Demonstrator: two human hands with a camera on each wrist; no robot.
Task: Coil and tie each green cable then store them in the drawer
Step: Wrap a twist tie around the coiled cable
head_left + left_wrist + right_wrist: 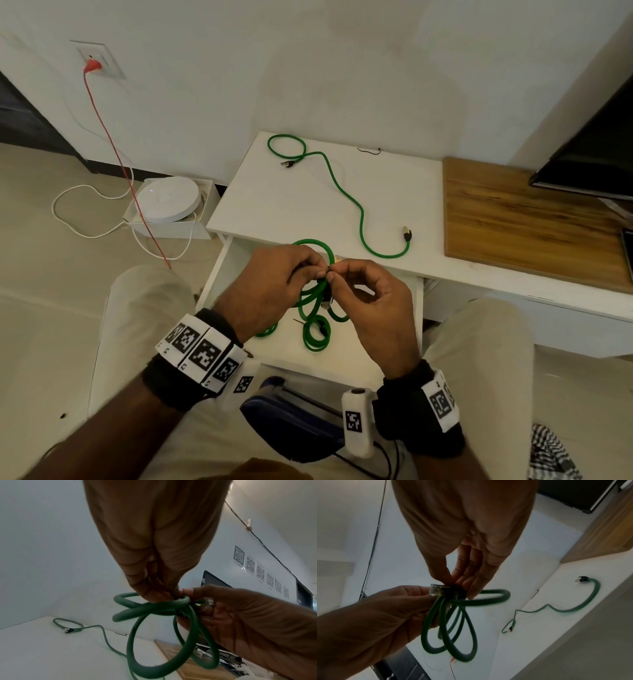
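**One cable being tied, one still loose, at least one in the drawer**

Both hands meet over the open drawer (356,363), working on a coiled green cable (310,298). The left hand (274,284) pinches the gathered loops at their crossing point, fingers curled round the bundle. The right hand (373,301) comes in from the other side, thumb and forefinger closed on the same knot of strands, where a clear plug (436,591) sits between the two sets of fingers. Something dark wraps the bundle at that spot; it may be a tie, but the wrist views are too blurred to say. The loops hang down below the hands and look gathered, so the coiling of this cable seems done and the tying is the step in hand.

Directly beneath the hands, on the drawer floor, lies a small green coil (317,334), apparently already stored, with another green loop (267,330) partly hidden under the left wrist; whether that belongs to a separate cable cannot be told.

Beyond the hands, on the white tabletop (274,205), a loose green cable (346,193) lies uncoiled, one end curled into a ring far from the hands, the other plug off to the right-hand side. A thin black tie (369,150) lies past it near the wall, likely meant for it.

Left, by this reading: finish this tie, drop the bundle in, then coil, tie and store the loose cable.
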